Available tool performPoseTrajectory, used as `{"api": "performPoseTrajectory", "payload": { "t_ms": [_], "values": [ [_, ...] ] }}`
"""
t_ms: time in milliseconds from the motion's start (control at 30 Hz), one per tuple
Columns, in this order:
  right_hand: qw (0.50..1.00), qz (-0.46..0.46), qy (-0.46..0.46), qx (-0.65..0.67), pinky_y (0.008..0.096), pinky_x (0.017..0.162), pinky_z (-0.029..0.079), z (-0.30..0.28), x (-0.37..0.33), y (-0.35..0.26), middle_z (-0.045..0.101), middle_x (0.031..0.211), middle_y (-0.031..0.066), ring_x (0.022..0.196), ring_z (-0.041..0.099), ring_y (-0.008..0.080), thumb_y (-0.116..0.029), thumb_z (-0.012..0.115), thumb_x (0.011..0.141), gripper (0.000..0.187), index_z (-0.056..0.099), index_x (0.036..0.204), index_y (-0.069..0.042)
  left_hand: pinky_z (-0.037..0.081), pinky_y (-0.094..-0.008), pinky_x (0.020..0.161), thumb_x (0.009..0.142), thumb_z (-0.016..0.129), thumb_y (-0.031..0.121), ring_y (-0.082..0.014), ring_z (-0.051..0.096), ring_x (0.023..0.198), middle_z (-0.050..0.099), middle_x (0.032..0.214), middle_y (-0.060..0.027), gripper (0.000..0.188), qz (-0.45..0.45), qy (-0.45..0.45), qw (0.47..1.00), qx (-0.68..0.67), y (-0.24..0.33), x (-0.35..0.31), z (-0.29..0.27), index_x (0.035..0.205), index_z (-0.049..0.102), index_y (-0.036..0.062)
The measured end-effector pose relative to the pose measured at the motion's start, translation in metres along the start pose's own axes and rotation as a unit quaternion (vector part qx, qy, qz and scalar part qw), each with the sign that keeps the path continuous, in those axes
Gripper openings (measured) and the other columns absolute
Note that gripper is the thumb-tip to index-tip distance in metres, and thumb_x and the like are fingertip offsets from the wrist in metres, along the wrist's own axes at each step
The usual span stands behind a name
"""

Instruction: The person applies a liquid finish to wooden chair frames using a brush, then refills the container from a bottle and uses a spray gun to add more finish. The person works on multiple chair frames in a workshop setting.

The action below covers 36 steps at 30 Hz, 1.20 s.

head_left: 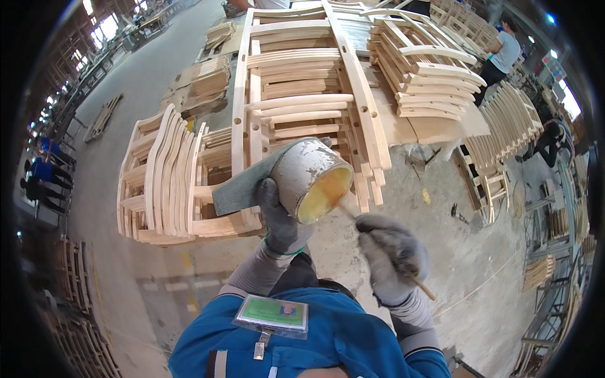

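Note:
My left hand [277, 211], in a grey glove, is wrapped round a whitish, stained cup [301, 165] tilted towards me. Yellowish, glue-like stuff [326, 194] coats the inside. A flat grey-green strip [238, 191] sticks out to the left behind the cup; whether my fingers also grip it is hidden. My gloved right hand [392, 255], slightly blurred, closes on a thin wooden stick [428, 290]. One end of the stick reaches the cup's rim, and the other juts out below the hand. Just beyond the cup lies a stack of pale wooden ladder-like frames [362, 94].
Curved wooden frames [157, 170] stand in a row at left. More frames [435, 75] are piled on a cardboard-covered surface [409, 126] at right. A person [504, 53] stands far right, and another [554, 138] bends lower. Concrete floor [466, 252] shows around me.

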State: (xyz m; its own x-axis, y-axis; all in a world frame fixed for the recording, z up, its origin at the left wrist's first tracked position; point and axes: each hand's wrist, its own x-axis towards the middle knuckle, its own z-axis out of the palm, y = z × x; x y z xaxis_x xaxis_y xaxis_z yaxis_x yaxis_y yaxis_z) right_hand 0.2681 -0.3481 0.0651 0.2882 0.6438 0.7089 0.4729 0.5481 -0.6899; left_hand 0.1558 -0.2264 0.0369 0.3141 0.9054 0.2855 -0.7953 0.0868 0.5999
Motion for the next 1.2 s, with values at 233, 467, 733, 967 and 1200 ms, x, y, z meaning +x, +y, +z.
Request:
{"api": "performPoseTrajectory", "payload": {
  "t_ms": [233,467,733,967,1200],
  "values": [
    [0.994,0.059,0.051,0.072,0.0311,0.065,0.054,-0.032,-0.02,-0.033,0.065,0.094,0.0198,0.079,0.067,0.0258,0.003,0.07,0.075,0.023,0.053,0.091,-0.004,0.038,-0.0475,0.101,0.082,0.037,0.066,-0.0327,0.046,0.119,0.045,0.129,-0.0172,0.077,-0.039,0.008,0.998,-0.049,-0.008,-0.027,0.024,0.133,0.038,0.0086],
    [0.984,0.085,0.087,0.127,0.0328,0.07,0.055,-0.03,-0.022,-0.038,0.064,0.095,0.0201,0.083,0.066,0.0248,0.006,0.067,0.077,0.019,0.052,0.088,0.001,0.038,-0.0454,0.101,0.081,0.033,0.071,-0.0309,0.046,0.12,0.042,0.131,-0.02,0.084,-0.04,-0.104,0.994,0.003,-0.004,-0.016,0.036,0.136,0.034,0.0079],
    [0.983,0.056,0.097,0.142,0.0319,0.071,0.054,0.022,0.016,-0.009,0.065,0.095,0.0198,0.084,0.065,0.0233,0.008,0.065,0.076,0.02,0.054,0.091,0.001,0.041,-0.0405,0.1,0.085,0.04,0.06,-0.0274,0.046,0.121,0.042,0.132,-0.0159,0.076,-0.025,-0.176,0.98,-0.092,0.014,0.04,-0.007,0.136,0.029,0.0048],
    [0.976,0.119,0.064,0.173,0.035,0.072,0.054,0.112,0.049,0.036,0.063,0.095,0.0213,0.084,0.065,0.0252,0.006,0.062,0.08,0.017,0.052,0.092,0.0,0.046,-0.0422,0.095,0.081,0.035,0.069,-0.0313,0.05,0.116,0.039,0.132,-0.0278,0.086,0.034,-0.086,0.995,0.045,0.055,0.097,-0.065,0.136,0.032,0.0033],
    [0.915,0.238,0.14,0.294,0.0363,0.067,0.057,0.184,0.074,0.069,0.061,0.087,0.0182,0.072,0.065,0.0222,-0.004,0.052,0.088,0.005,0.05,0.089,0.001,0.04,-0.0407,0.101,0.081,0.035,0.068,-0.0317,0.048,0.117,0.044,0.128,-0.0241,0.083,0.047,0.036,0.998,-0.03,0.08,0.137,-0.13,0.133,0.036,0.0035]
  ]
}}
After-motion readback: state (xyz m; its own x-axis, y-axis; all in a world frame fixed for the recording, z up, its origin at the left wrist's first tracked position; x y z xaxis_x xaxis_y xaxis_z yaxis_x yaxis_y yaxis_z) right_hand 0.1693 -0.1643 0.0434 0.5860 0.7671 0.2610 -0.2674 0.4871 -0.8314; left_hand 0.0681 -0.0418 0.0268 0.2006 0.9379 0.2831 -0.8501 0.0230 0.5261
